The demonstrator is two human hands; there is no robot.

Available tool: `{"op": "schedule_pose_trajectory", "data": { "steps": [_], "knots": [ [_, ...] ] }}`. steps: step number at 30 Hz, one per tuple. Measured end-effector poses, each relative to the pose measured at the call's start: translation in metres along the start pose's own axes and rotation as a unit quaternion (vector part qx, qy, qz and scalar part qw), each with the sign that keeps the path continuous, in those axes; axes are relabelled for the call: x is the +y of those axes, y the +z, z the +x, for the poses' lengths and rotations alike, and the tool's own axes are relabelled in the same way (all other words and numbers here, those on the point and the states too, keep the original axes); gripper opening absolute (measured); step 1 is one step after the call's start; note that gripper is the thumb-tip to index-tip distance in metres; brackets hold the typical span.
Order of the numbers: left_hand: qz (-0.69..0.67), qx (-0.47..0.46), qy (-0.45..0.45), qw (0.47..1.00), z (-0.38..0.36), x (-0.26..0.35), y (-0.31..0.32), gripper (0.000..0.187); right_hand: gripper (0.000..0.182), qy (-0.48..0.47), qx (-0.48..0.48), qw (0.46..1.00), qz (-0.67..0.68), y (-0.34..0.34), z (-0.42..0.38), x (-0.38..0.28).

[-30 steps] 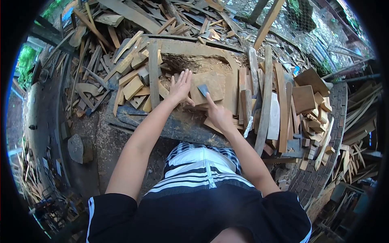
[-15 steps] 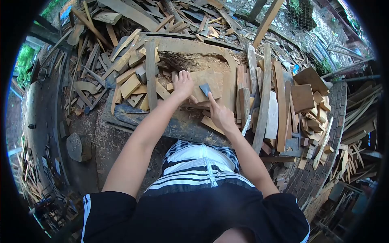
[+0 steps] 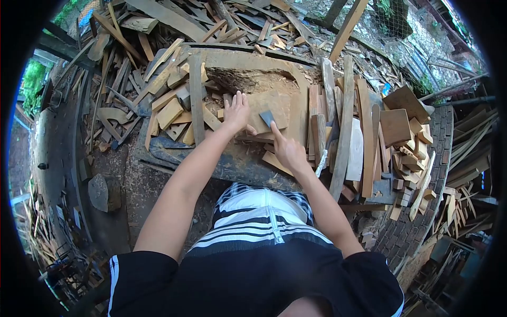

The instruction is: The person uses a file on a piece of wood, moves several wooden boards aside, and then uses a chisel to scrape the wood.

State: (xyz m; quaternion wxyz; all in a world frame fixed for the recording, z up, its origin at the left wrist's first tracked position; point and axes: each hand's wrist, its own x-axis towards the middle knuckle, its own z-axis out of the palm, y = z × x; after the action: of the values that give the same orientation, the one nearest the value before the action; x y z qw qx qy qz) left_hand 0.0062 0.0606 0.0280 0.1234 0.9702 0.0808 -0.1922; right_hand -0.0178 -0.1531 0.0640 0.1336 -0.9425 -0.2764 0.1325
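A flat wooden board (image 3: 280,100) lies on the workbench in front of me. My left hand (image 3: 237,113) rests on the board's left part, fingers stretched out and thumb toward the near edge. In my right hand (image 3: 288,149) is a putty knife (image 3: 266,116) with a flat blue-grey blade that widens away from me. The index finger lies along the blade, and the handle is hidden in my palm. The blade lies over the right half of the board, close to its surface.
Wood offcuts (image 3: 170,113) are heaped left of the board. Long planks (image 3: 344,127) lie across the bench at the right, with small blocks (image 3: 414,153) beyond them. A scrap pile (image 3: 232,31) covers the far ground. A cut log (image 3: 100,193) stands at the lower left.
The fingers of my left hand have spread slightly on the board. The right hand and the putty knife are almost where they were.
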Motion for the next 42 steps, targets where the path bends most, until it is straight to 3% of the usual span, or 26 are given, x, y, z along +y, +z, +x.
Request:
{"op": "schedule_pose_trajectory", "data": {
  "steps": [4,9,13,16,18,21,24,28,31,40,42],
  "knots": [
    [-0.004,0.004,-0.002,1.000,-0.003,0.001,-0.002,0.148,0.055,0.004,-0.033,0.999,0.009,-0.006,-0.011,0.001],
    [0.004,0.009,-0.003,1.000,-0.005,0.001,-0.003,0.145,0.054,-0.006,0.028,0.999,0.026,0.014,0.054,-0.007],
    [0.005,0.018,-0.029,0.999,-0.013,0.004,-0.010,0.143,0.055,-0.003,0.021,0.999,0.035,0.012,0.030,-0.006],
    [-0.025,0.013,-0.041,0.999,-0.017,0.003,-0.010,0.143,0.055,-0.001,-0.007,1.000,0.000,0.002,-0.005,-0.003],
    [-0.021,0.014,-0.039,0.999,-0.016,0.002,-0.006,0.143,0.055,0.020,-0.077,0.997,-0.001,-0.010,-0.010,-0.009],
    [-0.011,0.023,-0.032,0.999,-0.010,-0.002,0.000,0.145,0.056,-0.013,0.011,0.999,0.037,0.017,0.033,-0.005],
    [-0.001,0.032,-0.043,0.999,-0.014,-0.003,0.002,0.146,0.056,-0.028,0.036,0.998,0.036,0.024,0.062,-0.010],
    [-0.002,0.019,-0.062,0.998,-0.018,0.000,-0.001,0.147,0.057,-0.011,0.012,1.000,0.021,0.014,0.027,-0.008],
    [-0.017,0.028,-0.057,0.998,-0.016,-0.002,0.003,0.147,0.059,0.008,-0.073,0.997,-0.016,-0.003,-0.008,-0.012],
    [-0.013,0.030,-0.051,0.998,-0.011,-0.005,0.008,0.146,0.060,-0.040,0.047,0.998,0.010,0.028,0.060,-0.016],
    [-0.015,0.029,-0.053,0.998,-0.015,-0.005,0.005,0.145,0.060,-0.021,0.006,1.000,0.012,0.018,0.036,-0.015]
  ]
}}
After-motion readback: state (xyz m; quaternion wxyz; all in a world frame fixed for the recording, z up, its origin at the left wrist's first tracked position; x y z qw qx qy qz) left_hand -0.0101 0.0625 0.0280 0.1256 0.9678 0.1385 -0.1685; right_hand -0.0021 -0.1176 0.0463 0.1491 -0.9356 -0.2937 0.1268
